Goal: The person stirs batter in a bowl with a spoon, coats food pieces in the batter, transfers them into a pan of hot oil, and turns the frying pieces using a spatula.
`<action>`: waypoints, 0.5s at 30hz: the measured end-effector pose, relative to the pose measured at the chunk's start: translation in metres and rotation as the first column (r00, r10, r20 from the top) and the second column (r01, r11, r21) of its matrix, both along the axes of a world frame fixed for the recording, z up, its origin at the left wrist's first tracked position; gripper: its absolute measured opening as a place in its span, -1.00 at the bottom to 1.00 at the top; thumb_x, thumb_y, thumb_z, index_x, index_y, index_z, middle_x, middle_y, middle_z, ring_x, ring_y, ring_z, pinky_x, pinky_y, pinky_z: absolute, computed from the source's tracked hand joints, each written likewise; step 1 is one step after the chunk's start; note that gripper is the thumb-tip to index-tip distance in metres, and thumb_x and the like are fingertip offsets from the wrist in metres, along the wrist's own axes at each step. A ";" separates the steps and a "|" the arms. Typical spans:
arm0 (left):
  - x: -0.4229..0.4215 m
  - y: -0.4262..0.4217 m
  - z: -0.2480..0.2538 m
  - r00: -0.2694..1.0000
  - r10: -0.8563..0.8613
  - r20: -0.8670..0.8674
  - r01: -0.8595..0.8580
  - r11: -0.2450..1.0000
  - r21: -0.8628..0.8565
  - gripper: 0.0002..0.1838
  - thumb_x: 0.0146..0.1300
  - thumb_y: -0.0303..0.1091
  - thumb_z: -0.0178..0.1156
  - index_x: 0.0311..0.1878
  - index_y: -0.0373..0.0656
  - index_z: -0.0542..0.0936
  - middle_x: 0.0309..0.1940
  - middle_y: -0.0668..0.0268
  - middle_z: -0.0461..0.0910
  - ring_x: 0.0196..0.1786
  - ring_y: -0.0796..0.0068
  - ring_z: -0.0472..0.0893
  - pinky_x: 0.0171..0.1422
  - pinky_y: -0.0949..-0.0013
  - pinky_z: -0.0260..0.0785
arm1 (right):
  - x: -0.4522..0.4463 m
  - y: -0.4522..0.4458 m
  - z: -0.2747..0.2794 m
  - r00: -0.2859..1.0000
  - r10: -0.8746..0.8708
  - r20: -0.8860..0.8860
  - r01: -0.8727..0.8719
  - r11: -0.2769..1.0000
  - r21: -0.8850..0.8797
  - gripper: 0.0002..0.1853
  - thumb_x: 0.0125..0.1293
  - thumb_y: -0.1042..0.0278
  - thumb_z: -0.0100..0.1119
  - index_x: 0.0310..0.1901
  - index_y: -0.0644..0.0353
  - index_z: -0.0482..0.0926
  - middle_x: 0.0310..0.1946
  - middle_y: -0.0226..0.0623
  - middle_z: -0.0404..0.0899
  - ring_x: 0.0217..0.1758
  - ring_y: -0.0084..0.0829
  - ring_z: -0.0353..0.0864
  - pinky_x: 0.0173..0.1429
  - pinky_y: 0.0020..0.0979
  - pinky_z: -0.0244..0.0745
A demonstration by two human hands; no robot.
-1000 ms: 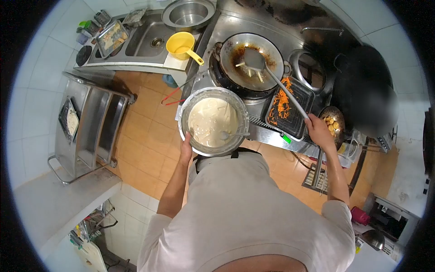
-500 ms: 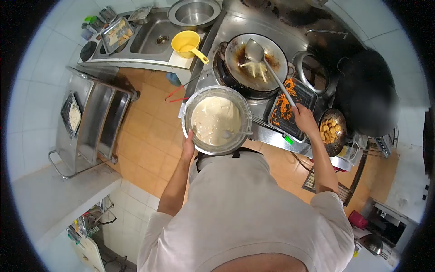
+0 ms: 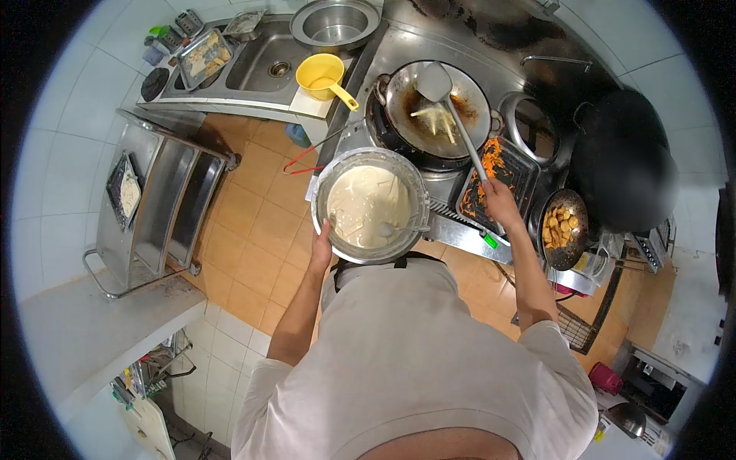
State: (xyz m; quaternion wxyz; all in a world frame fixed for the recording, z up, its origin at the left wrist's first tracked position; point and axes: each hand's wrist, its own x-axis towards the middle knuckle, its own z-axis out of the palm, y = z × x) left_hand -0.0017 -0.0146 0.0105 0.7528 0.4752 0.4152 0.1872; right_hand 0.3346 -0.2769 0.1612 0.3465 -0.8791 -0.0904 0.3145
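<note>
My left hand [image 3: 323,241] grips the left rim of a large metal bowl [image 3: 420,188] of pale, thick batter [image 3: 360,199], in which strips and a spoon-like utensil show. My right hand [image 3: 500,201] is closed around the handle of a wok spatula [image 3: 435,81]. The spatula's blade is over a wok [image 3: 399,88] on the stove, just above pale battered pieces [image 3: 438,120]. Brown oil or residue coats the wok's bottom. Beneath my right hand lies a dark tray [image 3: 521,172] with shredded orange pieces, probably carrot [image 3: 494,157].
Right of the tray stands a perforated pan [image 3: 580,244] of browned chunks, beside a large black wok [image 3: 625,169]. A yellow dipper [image 3: 318,73] rests near the sink [image 3: 264,69]. Red-handled tongs or a skimmer [image 3: 307,157] jut from the stove edge. A steel trolley [image 3: 142,222] stands left.
My right hand has moved slightly left, so the spatula handle stands steeper, with its blade raised a little in the view. My left hand still holds the bowl.
</note>
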 end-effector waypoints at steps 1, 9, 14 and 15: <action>0.000 0.000 0.002 1.000 -0.002 0.005 0.002 1.000 -0.012 -0.38 0.49 -0.08 -0.07 0.42 -0.35 0.19 0.33 0.13 0.33 0.34 0.34 0.30 0.45 0.31 0.08 | -0.001 0.002 0.002 1.000 0.017 0.020 -0.017 1.000 -0.016 -0.65 0.45 0.11 -0.04 -0.15 0.29 0.53 -0.66 -0.29 0.45 -0.71 -0.44 0.46 -0.58 -0.33 0.37; -0.004 0.003 -0.006 0.999 -0.047 -0.019 0.046 0.998 -0.033 -0.37 0.49 -0.06 -0.06 0.42 -0.35 0.17 0.35 0.12 0.31 0.36 0.33 0.29 0.46 0.30 0.07 | 0.000 -0.002 0.000 0.983 0.079 0.168 -0.068 0.995 -0.068 -0.63 0.44 0.13 -0.05 -0.14 0.34 0.56 -0.52 0.01 0.57 -0.48 -0.11 0.62 -0.29 -0.15 0.48; -0.005 0.002 -0.011 1.000 -0.026 0.013 0.026 1.000 -0.002 -0.36 0.49 -0.05 -0.06 0.42 -0.35 0.17 0.35 0.12 0.31 0.36 0.32 0.28 0.46 0.30 0.06 | -0.003 0.001 -0.001 0.968 0.118 0.220 -0.086 0.985 -0.150 -0.62 0.43 0.14 -0.05 -0.10 0.34 0.56 -0.31 0.18 0.60 -0.16 0.12 0.62 -0.04 -0.06 0.45; -0.005 0.004 -0.012 0.999 -0.035 0.022 0.035 0.999 0.003 -0.35 0.49 -0.05 -0.06 0.42 -0.35 0.17 0.35 0.12 0.31 0.36 0.32 0.28 0.46 0.31 0.06 | -0.002 0.001 0.003 0.970 0.111 0.215 -0.078 0.985 -0.155 -0.62 0.43 0.14 -0.06 -0.10 0.33 0.56 -0.27 0.21 0.59 -0.13 0.15 0.60 -0.02 -0.05 0.44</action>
